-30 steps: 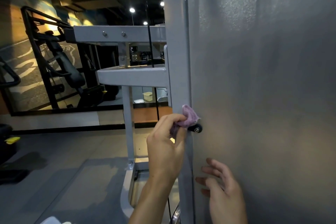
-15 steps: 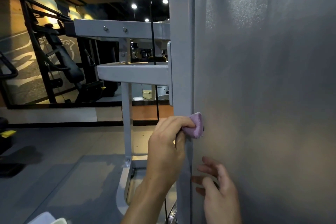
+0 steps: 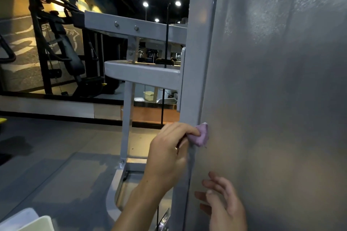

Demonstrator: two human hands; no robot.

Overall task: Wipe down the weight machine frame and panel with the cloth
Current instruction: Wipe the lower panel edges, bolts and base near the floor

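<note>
Far left: a black machine [image 3: 62, 47] stands against a painted wall, well apart from the work.
Floor: grey floor [image 3: 56, 155] runs beneath the frame; a pale, blurred object [image 3: 28, 219] sits at the bottom left corner, and I cannot tell what it is.
Frame: the grey frame [image 3: 199, 62] rises upright through the middle, with two crossbars [image 3: 142, 77] reaching left from it and a thin post [image 3: 126, 118] going down to the base.
Left hand: the left hand [image 3: 169, 157] reaches up from below, fingers curled round the cloth, pinching it between fingertips and thumb.
Cloth: the small purple cloth [image 3: 201, 135] is bunched and pressed on the seam where the frame meets the panel, in the lower half.
Right hand: the right hand [image 3: 223, 206] is lower, just beside the frame, fingers spread and relaxed, holding nothing; fingertips lie at the panel, though contact cannot be told.
Panel: the grey textured panel [image 3: 281, 99] fills the right side.
</note>
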